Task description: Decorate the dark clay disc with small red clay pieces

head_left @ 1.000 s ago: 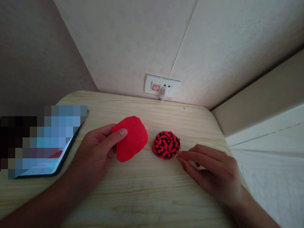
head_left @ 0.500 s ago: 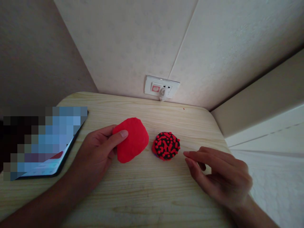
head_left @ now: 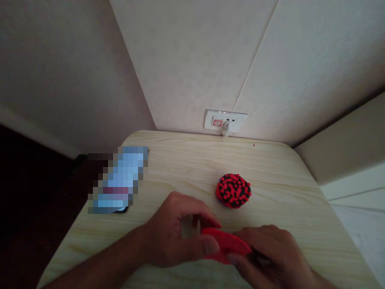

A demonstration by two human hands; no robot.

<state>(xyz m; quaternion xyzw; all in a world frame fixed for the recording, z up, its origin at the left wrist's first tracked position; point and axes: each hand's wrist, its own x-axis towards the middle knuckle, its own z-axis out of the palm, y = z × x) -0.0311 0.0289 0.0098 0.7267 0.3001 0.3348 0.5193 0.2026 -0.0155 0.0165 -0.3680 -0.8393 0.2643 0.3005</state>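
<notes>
A thin red sheet of what looks like modelling clay [head_left: 225,243] is held between both hands near the front of the table. My left hand [head_left: 180,233] pinches its left side, thumb in front and fingers behind. At its right side my right hand [head_left: 270,253] grips it between thumb and fingers. The sheet is tilted, so I see it nearly edge-on, and part of it is hidden by the fingers. Beyond the hands lies a round black piece [head_left: 234,190] covered with small red strips and dots, with red showing at its lower side. Neither hand touches it.
A tablet-like device with a blurred screen [head_left: 126,176] lies at the table's left edge. The pale wooden table [head_left: 180,160] meets the wall, where a socket [head_left: 225,121] holds a plug. A tiny red crumb [head_left: 254,145] lies near the back edge.
The red sheet has come down toward me and tilted from face-on to nearly edge-on. My right hand, empty before, has taken hold of it. The view has shifted left.
</notes>
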